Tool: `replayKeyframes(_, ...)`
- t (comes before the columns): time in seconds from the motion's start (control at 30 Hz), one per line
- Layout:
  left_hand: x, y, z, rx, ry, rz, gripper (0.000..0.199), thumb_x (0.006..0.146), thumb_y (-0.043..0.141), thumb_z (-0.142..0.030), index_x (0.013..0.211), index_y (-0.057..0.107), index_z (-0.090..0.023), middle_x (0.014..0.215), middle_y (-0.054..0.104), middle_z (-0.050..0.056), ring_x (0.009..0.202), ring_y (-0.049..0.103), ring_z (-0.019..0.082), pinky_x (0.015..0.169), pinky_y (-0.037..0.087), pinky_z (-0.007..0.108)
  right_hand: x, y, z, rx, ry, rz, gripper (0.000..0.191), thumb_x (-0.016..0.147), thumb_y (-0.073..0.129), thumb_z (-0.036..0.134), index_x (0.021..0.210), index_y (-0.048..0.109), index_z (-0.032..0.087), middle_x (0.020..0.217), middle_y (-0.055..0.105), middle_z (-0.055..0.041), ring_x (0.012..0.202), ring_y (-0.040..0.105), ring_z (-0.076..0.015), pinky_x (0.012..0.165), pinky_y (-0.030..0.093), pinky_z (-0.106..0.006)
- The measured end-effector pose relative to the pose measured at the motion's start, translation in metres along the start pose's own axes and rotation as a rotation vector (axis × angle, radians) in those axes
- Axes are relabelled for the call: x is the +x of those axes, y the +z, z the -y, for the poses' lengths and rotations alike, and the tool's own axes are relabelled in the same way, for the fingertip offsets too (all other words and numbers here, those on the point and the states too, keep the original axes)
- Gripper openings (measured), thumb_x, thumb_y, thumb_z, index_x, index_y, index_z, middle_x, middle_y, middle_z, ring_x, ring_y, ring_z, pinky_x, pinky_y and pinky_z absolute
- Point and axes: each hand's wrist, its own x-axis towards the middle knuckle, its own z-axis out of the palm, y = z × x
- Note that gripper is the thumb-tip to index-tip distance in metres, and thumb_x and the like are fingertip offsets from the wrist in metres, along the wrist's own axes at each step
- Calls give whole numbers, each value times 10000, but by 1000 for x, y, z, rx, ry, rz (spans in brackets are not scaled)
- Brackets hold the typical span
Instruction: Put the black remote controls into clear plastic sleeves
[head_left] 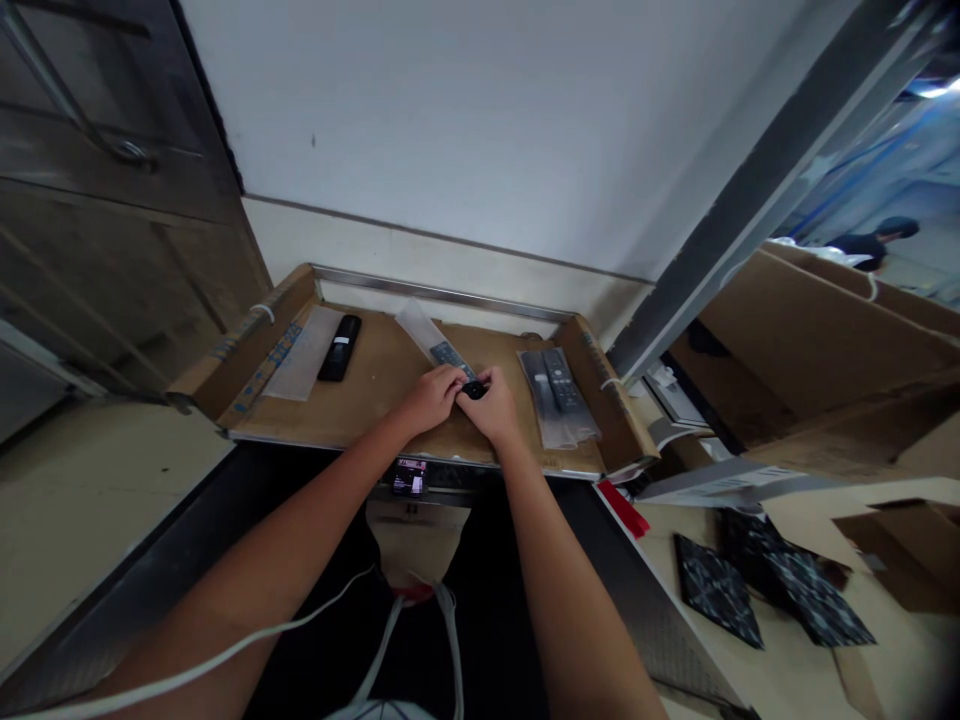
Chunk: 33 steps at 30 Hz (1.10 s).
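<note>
Across the surface [367, 415] lie bagged remotes [562, 382] at right and a bag [304, 360] beside a black remote [340, 348] at left — while near the middle the left grip [437, 396] and right grip [493, 406] are closed on a sleeved remote [448, 357].

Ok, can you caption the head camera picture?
Left hand and right hand hold a remote partly inside a clear sleeve over cardboard.
</note>
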Motion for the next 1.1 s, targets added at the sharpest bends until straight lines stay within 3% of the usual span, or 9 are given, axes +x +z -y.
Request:
replayKeyframes(0.13, 1, 2, 1, 0, -18, 11, 180, 900, 473, -68, 940, 603, -186, 927, 654, 58, 882, 622, 180, 830, 506, 333, 3, 1, 0, 25, 61, -26, 284, 669, 632, 440, 805, 517, 218, 792, 613, -15, 765, 574, -199, 735, 453, -320)
replayKeyframes(0.3, 0, 1, 3, 4, -73, 0, 153, 896, 485, -83, 918, 599, -181, 912, 664, 60, 859, 619, 185, 811, 501, 333, 4, 1, -6, 298, 129, 73, 287, 750, 579, 494, 777, 537, 212, 752, 603, -2, 739, 579, -179, 713, 466, -301)
replayKeyframes(0.43, -2, -1, 9, -3, -133, -59, 164, 878, 484, -74, 931, 588, -188, 924, 664, 54, 886, 623, 183, 832, 506, 337, -5, -5, -9, 476, 85, 212, 340, 723, 667, 478, 890, 577, 197, 872, 651, -22, 818, 614, -171, 778, 514, -311)
replayKeyframes(0.63, -6, -6, 11, -17, -236, -80, 204, 862, 470, -63, 969, 573, -204, 937, 654, 44, 883, 620, 182, 852, 510, 354, -17, -16, -10, 561, 15, 503, 651, 600, 820, 363, 1173, 546, 218, 1150, 652, -71, 883, 662, -160, 825, 560, -348)
replayKeyframes(0.83, -8, -10, 9, 34, -260, -74, 209, 813, 527, -68, 978, 569, -191, 922, 643, 61, 847, 611, 200, 820, 508, 366, -18, -9, -16, 389, -35, 437, 642, 657, 764, 331, 1245, 547, 193, 1055, 644, -48, 718, 611, -117, 648, 537, -272)
replayKeyframes(1.1, -11, -9, 14, 285, -231, -90, 152, 798, 547, -64, 818, 589, -209, 841, 669, 67, 831, 590, 242, 815, 479, 413, -9, -2, -16, 298, -90, 383, 630, 680, 757, 363, 1247, 550, 179, 1216, 609, -90, 650, 590, -92, 603, 500, -257)
